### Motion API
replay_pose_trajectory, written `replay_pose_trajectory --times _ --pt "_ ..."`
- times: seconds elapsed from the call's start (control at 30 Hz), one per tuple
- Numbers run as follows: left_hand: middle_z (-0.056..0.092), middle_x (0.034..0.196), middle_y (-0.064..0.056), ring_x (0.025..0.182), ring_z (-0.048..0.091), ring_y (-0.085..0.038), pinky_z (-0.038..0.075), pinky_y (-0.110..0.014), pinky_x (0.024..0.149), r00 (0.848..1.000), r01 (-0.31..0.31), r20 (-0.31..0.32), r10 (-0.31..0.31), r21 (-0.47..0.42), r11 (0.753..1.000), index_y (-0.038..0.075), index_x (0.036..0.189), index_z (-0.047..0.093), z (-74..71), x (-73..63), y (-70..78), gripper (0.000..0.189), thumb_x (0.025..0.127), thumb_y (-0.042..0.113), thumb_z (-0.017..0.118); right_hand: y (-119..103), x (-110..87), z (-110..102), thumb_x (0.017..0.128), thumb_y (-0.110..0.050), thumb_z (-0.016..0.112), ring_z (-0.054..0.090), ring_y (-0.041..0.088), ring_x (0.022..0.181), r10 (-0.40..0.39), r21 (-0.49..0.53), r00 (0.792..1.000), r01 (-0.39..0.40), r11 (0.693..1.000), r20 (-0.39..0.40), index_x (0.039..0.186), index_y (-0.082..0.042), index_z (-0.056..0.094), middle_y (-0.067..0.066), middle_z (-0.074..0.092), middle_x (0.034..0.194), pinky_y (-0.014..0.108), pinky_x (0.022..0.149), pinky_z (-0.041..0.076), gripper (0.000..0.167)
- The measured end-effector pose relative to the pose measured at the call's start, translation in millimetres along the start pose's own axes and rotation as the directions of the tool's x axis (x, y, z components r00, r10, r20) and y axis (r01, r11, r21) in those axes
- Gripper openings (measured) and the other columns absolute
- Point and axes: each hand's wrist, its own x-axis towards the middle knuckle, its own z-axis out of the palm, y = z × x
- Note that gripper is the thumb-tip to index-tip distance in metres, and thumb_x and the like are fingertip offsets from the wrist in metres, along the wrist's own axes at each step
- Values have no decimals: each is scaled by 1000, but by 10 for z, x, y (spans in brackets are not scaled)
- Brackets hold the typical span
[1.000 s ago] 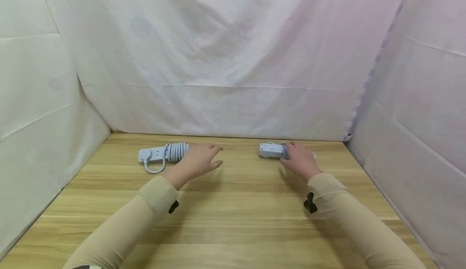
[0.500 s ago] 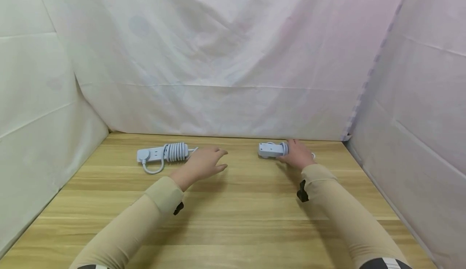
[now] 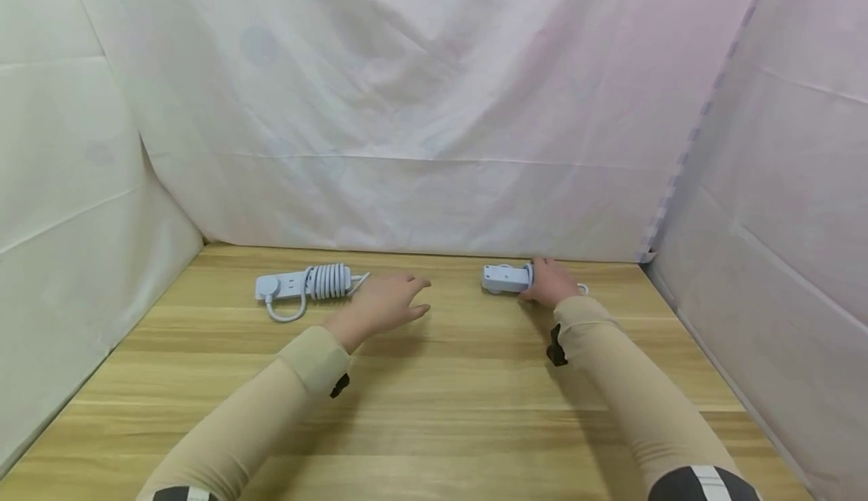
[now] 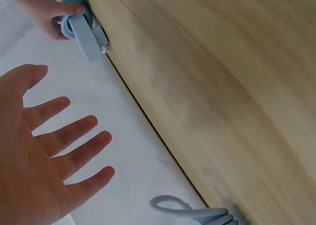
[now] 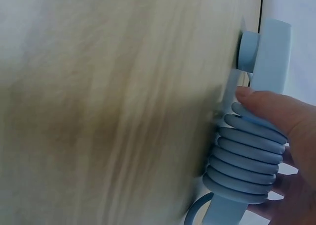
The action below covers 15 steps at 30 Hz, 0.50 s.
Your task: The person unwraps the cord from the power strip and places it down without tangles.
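My right hand grips a pale blue power strip near the back of the table on the right. In the right wrist view, its thumb lies on one side of the wound cord, with the fingers partly hidden on the other. A round plug sticks out from the strip's side towards the table. My left hand holds nothing; its fingers are spread in the left wrist view. To its left lies a second power strip, its cord coiled round one end and its plug seated in the other.
The wooden table runs back to a white cloth hanging behind it. White cloth also stands at the left and right sides.
My left hand has moved right, away from the left power strip, whose cord end now shows. My right forearm has shifted left and forward; the strip it holds has stayed about where it was.
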Motion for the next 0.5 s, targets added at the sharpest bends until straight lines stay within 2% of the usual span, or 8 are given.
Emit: replay_pose_trajectory --times 0.17,0.3,0.5 --pt "57 135 -6 117 57 -27 48 -46 91 999 -26 27 26 -17 1000 19 141 51 2 72 108 52 97 47 54 -28 28 -55 74 -23 85 53 40 110 13 18 999 -14 1000 34 131 6 47 25 55 124 56 91 43 74" --pt "58 133 -7 116 58 -27 46 -44 96 998 -56 9 56 -28 998 16 140 51 -2 104 188 51 98 44 55 -19 21 -76 75 -21 84 55 38 106 5 32 999 -7 999 46 128 5 50 24 57 121 54 90 44 69" --pt "60 129 -7 114 59 -26 46 -42 95 997 -79 -19 78 -33 996 14 139 53 -10 86 252 50 97 41 57 4 -17 -79 76 -24 82 58 34 98 -28 27 998 27 999 48 122 3 54 20 60 114 52 83 46 61"
